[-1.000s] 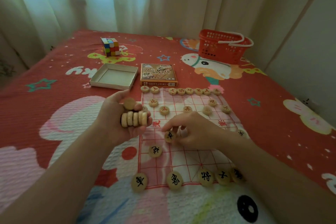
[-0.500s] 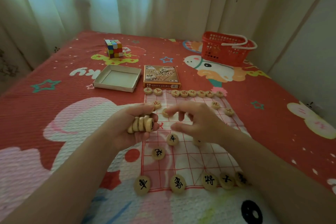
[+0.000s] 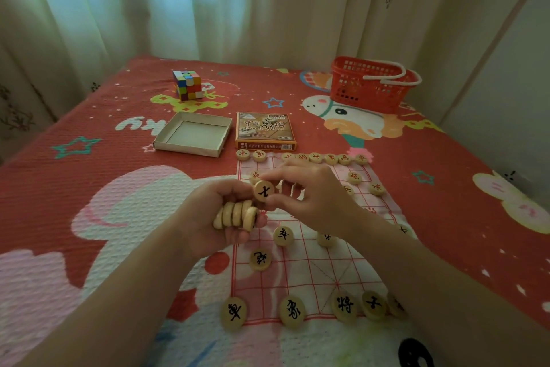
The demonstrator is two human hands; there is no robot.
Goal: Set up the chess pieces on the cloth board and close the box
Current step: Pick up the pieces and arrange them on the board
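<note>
A white cloth board (image 3: 309, 271) with a red grid lies on the bed. Round wooden pieces with black characters stand along its near edge, such as one piece (image 3: 233, 313), and red-lettered pieces (image 3: 315, 157) line the far edge. My left hand (image 3: 214, 215) grips a stack of several pieces (image 3: 236, 215) on edge. My right hand (image 3: 309, 194) pinches one black-lettered piece (image 3: 263, 191) just above that stack, face toward me. The empty box tray (image 3: 193, 137) and the printed lid (image 3: 265, 130) lie apart behind the board.
A colour cube (image 3: 188, 84) sits at the back left of the red bedspread. An orange plastic basket (image 3: 369, 88) with white handles stands at the back right. Curtains hang behind the bed, and a wall runs along the right.
My right hand left the black piece it had set on the board, rose to the left hand's stack and now pinches one piece from it. The view shifted slightly.
</note>
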